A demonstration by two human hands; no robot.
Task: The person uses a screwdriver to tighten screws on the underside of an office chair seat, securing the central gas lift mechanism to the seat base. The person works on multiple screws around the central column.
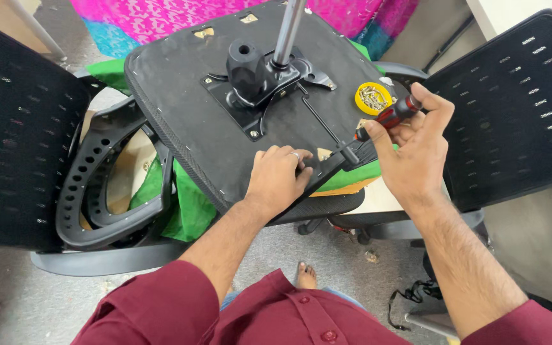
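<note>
Mesh backrest [14,134], black and perforated, fills the far-left edge of the view. Just right of it lies a black plastic armrest loop [107,185], curved and pierced with round holes, resting on green cloth [190,204] above a grey floor [27,306].

At centre, an upturned chair seat [180,121] lies underside up: a rounded black slab covered in coarse fabric stapled along its rim. A black metal mechanism plate [260,89] is bolted to it, carrying a knobbed block and a polished steel gas column [289,29] that rises out of view. A thin black lever rod [321,118] runs from the plate toward the near-right edge of the seat. Pink patterned cloth [180,16] lies beyond the seat.

The left hand [279,176] presses flat on the near-right part of the seat, fingers curled loosely against a black bracket [340,160] at the rim; it grips nothing. A ring shows on one finger.

The right hand [416,147] is wrapped firmly around a screwdriver [388,118] with a red-and-black handle; the shaft points down-left into the bracket, just beside the left fingertips.

A yellow round tray [373,98] holding metal screws sits on the seat's right edge, just beyond the screwdriver handle. A second perforated mesh backrest [519,108] stands at far right.
</note>
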